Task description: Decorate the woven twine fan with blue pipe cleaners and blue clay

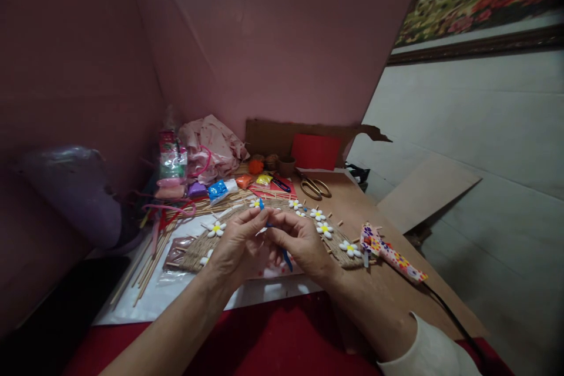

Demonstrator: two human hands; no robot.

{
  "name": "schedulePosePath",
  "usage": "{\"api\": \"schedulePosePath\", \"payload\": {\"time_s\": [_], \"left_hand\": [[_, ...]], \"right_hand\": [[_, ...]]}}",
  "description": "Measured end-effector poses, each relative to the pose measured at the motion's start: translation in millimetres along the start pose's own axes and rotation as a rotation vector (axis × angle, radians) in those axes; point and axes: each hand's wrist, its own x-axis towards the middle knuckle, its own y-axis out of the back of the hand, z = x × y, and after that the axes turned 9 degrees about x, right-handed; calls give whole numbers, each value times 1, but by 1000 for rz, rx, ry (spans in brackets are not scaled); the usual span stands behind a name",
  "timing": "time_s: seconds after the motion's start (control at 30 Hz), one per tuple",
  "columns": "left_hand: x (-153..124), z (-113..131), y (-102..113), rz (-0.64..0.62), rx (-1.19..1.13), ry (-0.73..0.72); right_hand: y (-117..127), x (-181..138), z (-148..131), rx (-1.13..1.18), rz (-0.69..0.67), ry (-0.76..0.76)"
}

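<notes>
The left hand [241, 239] and right hand [304, 239] pinch a blue strip [287, 260] between fingertips, near the middle of the twine arch [197, 254]. The strip is probably light and soft; hold it gently near its ends. Scissors [314, 183] lie behind the arch; a glue gun [393, 257] lies beside its right end.

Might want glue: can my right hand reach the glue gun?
Probably yes: the glue gun's handle lies uncovered, right of your right hand, though that hand is busy at the blue piece.

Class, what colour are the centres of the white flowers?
The visible flower centres are yellow, shown best in the head view.
</notes>
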Motion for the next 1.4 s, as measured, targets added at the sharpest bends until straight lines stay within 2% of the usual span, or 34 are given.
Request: {"api": "schedulePosePath", "payload": {"time_s": [0.27,0.6,0.83,1.03,1.4], "left_hand": [[2,2,4,15,-12,-11],[0,-2,2,-57,51,-25],[1,-2,5,23,-1,26],[2,-9,2,-36,-14,-6],[2,-6,3,-15,56,-55]], "right_hand": [[1,1,2,-76,-48,42],[-3,-1,-3,-43,-20,6],[0,-1,-1,-77,-77,58],[-1,-2,-3,-46,7,51],[2,-3,-5,-75,-5,49]]}}
